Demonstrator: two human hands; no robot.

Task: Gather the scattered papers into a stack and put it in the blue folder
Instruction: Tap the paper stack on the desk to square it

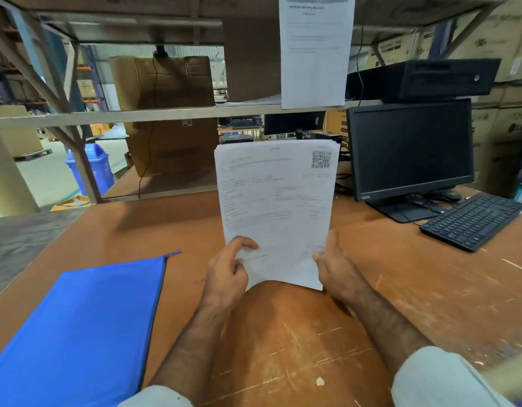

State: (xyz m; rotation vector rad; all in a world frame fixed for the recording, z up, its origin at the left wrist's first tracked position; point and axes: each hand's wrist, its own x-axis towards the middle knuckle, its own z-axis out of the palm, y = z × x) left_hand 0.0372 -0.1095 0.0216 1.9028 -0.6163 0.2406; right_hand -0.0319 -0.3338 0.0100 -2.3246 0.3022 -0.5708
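On the desk (430, 289), a folder (77, 327) lies flat at left, well apart from the hands. Monitor (409, 151) and keyboard (471, 220) sit far right. The papers (277, 207) are gathered into one stack, held upright above the desk centre. Left hand (227, 271) grips its lower left edge, right hand (336, 262) grips the lower right edge.

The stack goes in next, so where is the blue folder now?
In the head view the blue folder lies flat on the table at lower left, beside the left hand holding the papers.
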